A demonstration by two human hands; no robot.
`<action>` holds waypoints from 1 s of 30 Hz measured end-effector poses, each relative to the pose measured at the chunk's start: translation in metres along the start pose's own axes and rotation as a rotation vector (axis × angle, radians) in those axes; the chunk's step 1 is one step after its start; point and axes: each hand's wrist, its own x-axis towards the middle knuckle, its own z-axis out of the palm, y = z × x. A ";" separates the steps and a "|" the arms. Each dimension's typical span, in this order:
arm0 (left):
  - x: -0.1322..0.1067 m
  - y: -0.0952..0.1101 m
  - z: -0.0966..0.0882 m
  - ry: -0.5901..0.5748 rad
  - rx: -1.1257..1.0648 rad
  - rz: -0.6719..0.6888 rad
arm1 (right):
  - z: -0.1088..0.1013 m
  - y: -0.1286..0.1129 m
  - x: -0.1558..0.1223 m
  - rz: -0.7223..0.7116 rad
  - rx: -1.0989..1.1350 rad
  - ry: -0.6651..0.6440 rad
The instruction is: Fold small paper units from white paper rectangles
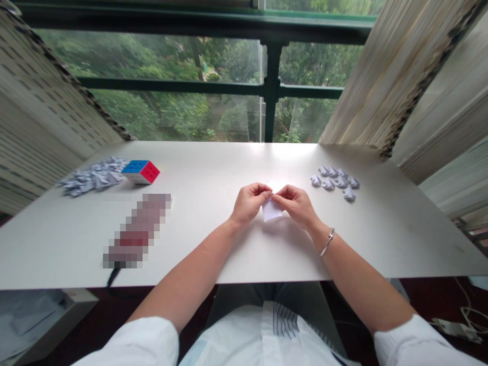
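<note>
Single head-worn view – looked forward and down across the table toward the window, hands close below centre – no second view.

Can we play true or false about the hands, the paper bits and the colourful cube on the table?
1. The left hand and the right hand both pinch one small white paper. True.
2. The cube sits on the right side of the table. False: it sits on the left, beside the big pile of folded papers.
3. A bracelet is on the right wrist. True.
4. The small group of folded papers touches the hands. False: it lies apart from them, further right.
</note>
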 end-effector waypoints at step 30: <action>-0.002 0.006 -0.005 -0.096 0.043 -0.078 | -0.003 -0.003 0.003 0.176 0.157 0.005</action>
